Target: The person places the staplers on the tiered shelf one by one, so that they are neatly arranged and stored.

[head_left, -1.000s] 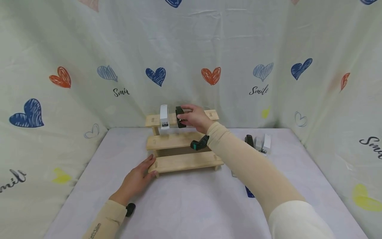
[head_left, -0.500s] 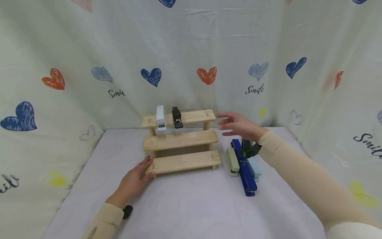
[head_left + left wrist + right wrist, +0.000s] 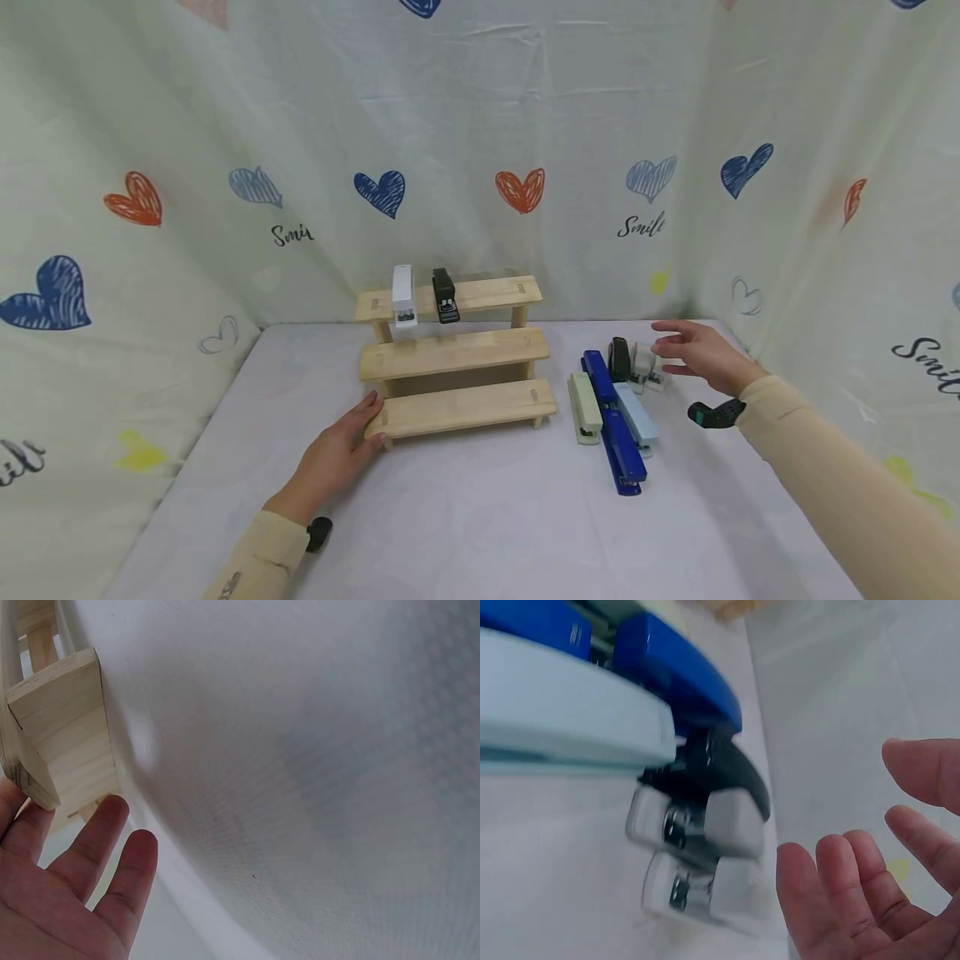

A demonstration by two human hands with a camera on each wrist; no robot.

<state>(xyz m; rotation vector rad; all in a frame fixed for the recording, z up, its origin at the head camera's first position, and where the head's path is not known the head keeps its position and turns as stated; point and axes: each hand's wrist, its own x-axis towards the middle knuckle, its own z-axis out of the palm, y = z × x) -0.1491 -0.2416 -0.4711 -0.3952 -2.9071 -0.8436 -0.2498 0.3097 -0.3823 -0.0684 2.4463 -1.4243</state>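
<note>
A three-tier wooden display stand [image 3: 457, 408] stands at mid-table. My left hand [image 3: 333, 458] grips the left end of its lowest step, with thumb in front and fingers at the back corner. In the left wrist view, two fingers [image 3: 112, 817] extend past the board. On the top step sit a white stapler [image 3: 403, 292] and a black stapler [image 3: 445, 293]. My right hand [image 3: 701, 354] hovers with parted, loosely bent fingers beside two small white staplers [image 3: 642, 360] at the back right. The right wrist view shows nothing between its thumb and fingers.
Left of the white staplers are a black stapler [image 3: 618, 358], a light blue stapler [image 3: 636, 417], a long blue stapler [image 3: 615, 429] and a pale green stapler [image 3: 585, 408]. A heart-printed curtain [image 3: 450, 125] hangs behind and beside the white tabletop [image 3: 465, 517].
My right hand let go of the black stapler on the top step and swung right to the white staplers. The left hand kept its place on the stand.
</note>
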